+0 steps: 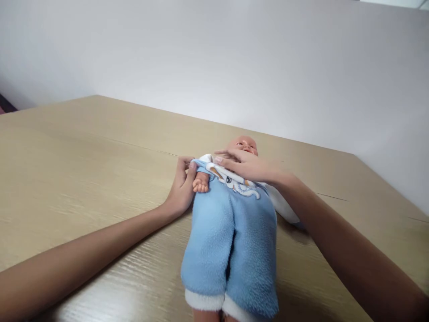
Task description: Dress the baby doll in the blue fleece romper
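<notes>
A baby doll (247,143) lies on its back, head away from me and legs toward me. It wears a fluffy blue outfit (214,241) with white leg cuffs and an animal design on the front. My left hand (183,185) pinches the blue cuff of the sleeve (202,166) between thumb and fingers, beside the doll's small hand (201,182) that pokes out. Across the doll's upper chest rests my right hand (250,165), fingers stretched out and partly covering the chin and neck area. The doll's other hand is hidden behind my right forearm.
The doll lies on a light wood-grain table (100,188) with thin seam lines. A pale wall (214,58) rises behind the table's far edge. Something dark shows at the far left edge of the view.
</notes>
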{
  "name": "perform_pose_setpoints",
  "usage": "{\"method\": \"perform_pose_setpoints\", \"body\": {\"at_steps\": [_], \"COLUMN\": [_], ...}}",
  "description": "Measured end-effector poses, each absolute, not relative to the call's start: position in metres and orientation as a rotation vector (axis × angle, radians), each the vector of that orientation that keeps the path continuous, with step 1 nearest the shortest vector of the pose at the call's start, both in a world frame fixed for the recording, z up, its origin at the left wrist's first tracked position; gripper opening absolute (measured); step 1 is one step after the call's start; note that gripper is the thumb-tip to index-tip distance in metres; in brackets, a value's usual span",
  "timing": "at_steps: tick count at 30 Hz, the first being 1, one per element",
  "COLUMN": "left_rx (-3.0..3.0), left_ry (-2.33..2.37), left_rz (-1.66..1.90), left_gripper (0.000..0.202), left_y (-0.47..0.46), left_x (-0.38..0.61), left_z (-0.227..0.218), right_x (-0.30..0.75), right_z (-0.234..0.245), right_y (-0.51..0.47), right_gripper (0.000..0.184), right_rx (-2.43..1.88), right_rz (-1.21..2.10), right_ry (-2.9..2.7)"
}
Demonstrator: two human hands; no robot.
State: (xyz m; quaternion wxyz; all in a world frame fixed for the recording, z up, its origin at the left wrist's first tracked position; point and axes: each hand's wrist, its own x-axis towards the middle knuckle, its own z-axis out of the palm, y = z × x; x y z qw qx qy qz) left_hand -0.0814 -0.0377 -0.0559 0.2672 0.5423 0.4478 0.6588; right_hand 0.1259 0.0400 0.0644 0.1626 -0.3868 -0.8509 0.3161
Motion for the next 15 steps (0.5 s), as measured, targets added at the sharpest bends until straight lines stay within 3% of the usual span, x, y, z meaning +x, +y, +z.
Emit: {"method": "perform_pose_setpoints", "body": {"at_steps": [7,15], "left_rx": [0.829,1.021], "left_ry": [1.048,1.004], "left_rz": [1.497,1.31], "left_gripper": [0.019,0.033], "left_y": [-0.013,0.001], "left_x": [-0.083,-0.101], "left_z": [-0.055,-0.049], "right_x": [0.141,0.15], "right_z": [0.05,0.012], "right_y": [0.023,0.033], "right_gripper": [0.036,0.057], "right_rx": [-1.078,-0.891], "right_rz": [0.887,1.506], "right_ry": [-2.465,-1.703]}}
